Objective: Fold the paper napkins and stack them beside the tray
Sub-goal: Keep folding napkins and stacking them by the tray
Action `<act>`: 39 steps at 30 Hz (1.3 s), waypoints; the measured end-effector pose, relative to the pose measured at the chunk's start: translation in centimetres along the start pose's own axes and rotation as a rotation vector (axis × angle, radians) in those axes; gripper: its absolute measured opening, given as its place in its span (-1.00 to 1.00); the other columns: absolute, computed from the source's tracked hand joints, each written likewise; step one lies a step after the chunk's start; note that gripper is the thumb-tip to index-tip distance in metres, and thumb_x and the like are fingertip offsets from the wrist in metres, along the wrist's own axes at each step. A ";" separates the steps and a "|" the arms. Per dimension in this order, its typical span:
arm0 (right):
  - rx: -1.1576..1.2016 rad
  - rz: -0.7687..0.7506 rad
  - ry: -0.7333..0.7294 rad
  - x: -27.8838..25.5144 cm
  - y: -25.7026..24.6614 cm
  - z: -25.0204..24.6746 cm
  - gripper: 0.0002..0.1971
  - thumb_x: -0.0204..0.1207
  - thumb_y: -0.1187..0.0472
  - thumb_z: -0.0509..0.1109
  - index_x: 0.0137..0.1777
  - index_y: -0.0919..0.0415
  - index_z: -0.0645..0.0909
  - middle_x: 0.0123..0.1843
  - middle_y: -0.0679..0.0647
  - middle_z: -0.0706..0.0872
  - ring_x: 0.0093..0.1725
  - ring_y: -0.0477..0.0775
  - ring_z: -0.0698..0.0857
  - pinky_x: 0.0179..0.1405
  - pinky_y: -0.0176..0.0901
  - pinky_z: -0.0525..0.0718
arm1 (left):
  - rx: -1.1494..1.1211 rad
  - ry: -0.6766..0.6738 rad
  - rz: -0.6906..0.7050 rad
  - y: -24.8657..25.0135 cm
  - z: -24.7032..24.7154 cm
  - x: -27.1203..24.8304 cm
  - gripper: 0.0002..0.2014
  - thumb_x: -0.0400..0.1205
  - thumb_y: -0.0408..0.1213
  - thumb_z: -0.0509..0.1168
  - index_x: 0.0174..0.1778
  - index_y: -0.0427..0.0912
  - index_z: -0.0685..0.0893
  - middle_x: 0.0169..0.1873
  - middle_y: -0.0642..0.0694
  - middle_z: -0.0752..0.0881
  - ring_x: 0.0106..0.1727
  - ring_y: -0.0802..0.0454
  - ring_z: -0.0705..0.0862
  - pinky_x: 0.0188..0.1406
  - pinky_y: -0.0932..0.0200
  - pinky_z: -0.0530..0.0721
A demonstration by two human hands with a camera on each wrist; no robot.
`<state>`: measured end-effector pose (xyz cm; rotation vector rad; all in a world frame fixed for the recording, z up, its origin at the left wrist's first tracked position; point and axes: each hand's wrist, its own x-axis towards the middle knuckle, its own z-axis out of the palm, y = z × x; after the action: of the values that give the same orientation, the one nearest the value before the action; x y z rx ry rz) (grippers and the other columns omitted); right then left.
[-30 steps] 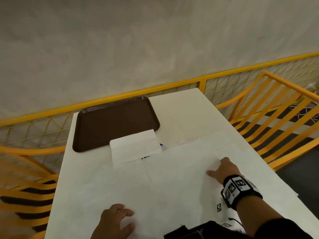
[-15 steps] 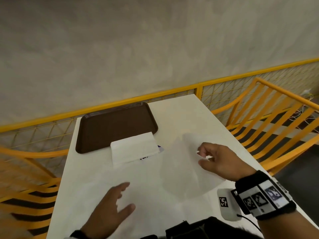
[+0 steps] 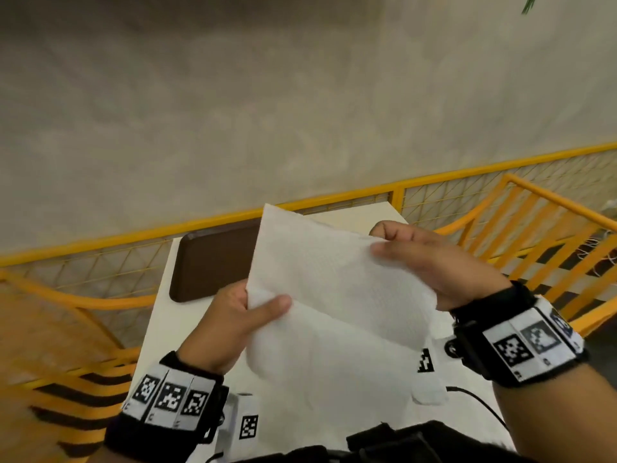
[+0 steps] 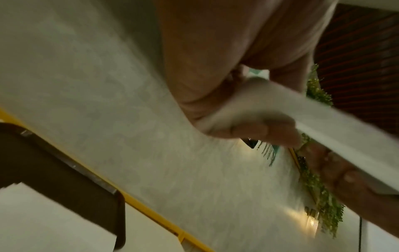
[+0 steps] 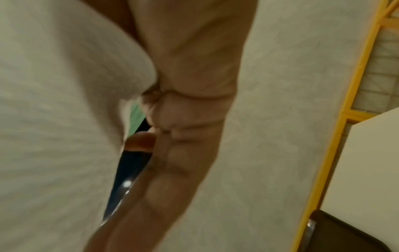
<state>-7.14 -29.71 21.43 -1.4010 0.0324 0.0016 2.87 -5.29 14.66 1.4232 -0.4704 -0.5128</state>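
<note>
Head view shows both hands [image 3: 337, 295] pinching one napkin [image 3: 334, 289] above the desk [image 3: 367, 212], not yet folded or stacked beside the tray [image 3: 213, 262].

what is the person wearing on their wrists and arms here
Both hands are bare. The left hand has a black wristband faced with white panels printed with black square markers. The right hand wears a matching band, and a thin black cable trails below it. No sleeves reach the wrists.
</note>
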 end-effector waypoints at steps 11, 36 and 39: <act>-0.227 -0.044 0.175 -0.3 7.2 0.2 -0.78 0.61 0.26 0.37 0.16 0.02 0.74 -0.02 0.40 0.78 -0.14 0.41 0.72 -0.21 0.10 0.71 | -0.034 0.263 0.061 0.3 -1.6 -0.8 -0.76 0.55 -0.30 0.35 0.13 -0.11 0.73 0.06 -0.13 0.82 0.11 -0.15 0.77 0.11 -0.10 0.69; -0.146 0.209 0.228 2.4 10.0 -0.8 -0.79 0.45 0.40 0.51 0.04 0.42 0.61 -0.34 0.13 0.69 -0.28 0.06 0.74 -0.17 -0.01 0.74 | 0.149 0.227 0.049 -3.2 -5.0 0.0 -0.65 0.50 -0.60 0.40 -0.13 0.02 0.74 0.00 -0.03 0.79 0.07 -0.09 0.76 0.06 -0.04 0.75; -0.215 0.244 0.292 3.2 11.6 -0.8 -0.86 0.54 0.34 0.45 -0.08 0.45 0.61 -0.22 0.26 0.79 -0.27 0.19 0.78 -0.23 0.02 0.76 | 0.095 0.273 -0.036 -4.5 -4.7 0.1 -0.66 0.51 -0.59 0.39 0.02 -0.04 0.72 0.04 -0.02 0.80 0.00 -0.02 0.79 -0.06 0.07 0.78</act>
<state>-4.24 -28.58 9.77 -1.5947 0.4566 0.0033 5.48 -1.93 9.70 1.5686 -0.2533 -0.3211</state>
